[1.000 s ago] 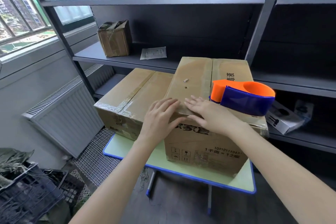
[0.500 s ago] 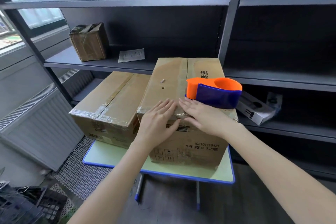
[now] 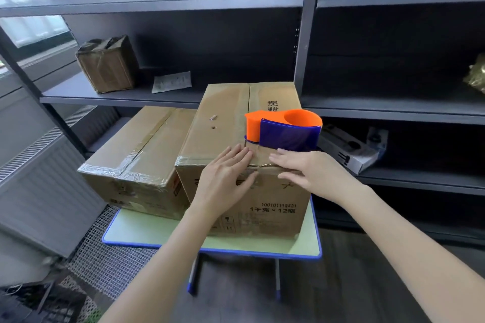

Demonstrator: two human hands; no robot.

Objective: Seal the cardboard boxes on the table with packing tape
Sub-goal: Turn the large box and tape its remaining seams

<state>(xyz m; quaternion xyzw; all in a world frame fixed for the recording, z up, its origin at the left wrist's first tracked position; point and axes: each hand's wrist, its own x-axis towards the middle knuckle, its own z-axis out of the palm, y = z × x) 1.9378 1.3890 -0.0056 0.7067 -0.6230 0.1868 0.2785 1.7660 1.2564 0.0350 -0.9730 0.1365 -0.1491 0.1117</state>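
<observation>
Low taped box (image 3: pixel 136 155) on left part of green table (image 3: pixel 304 246), just beside tall box (image 3: pixel 223 123); shiny tape along its seam and near edge. Left hand (image 3: pixel 225 181) flat over tall box's front top edge, fingers straight, gripping nothing. Orange-and-blue tape dispenser (image 3: pixel 284 130) on tall box top, just behind hands. Right hand (image 3: pixel 312 173) flat on same edge, fingers extended, nothing grasped

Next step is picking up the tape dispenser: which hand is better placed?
Right, probably. The right hand lies flat on the box at its front edge, just in front of the tape dispenser, fingers close to it. The left hand presses further left and would have to reach across.
</observation>
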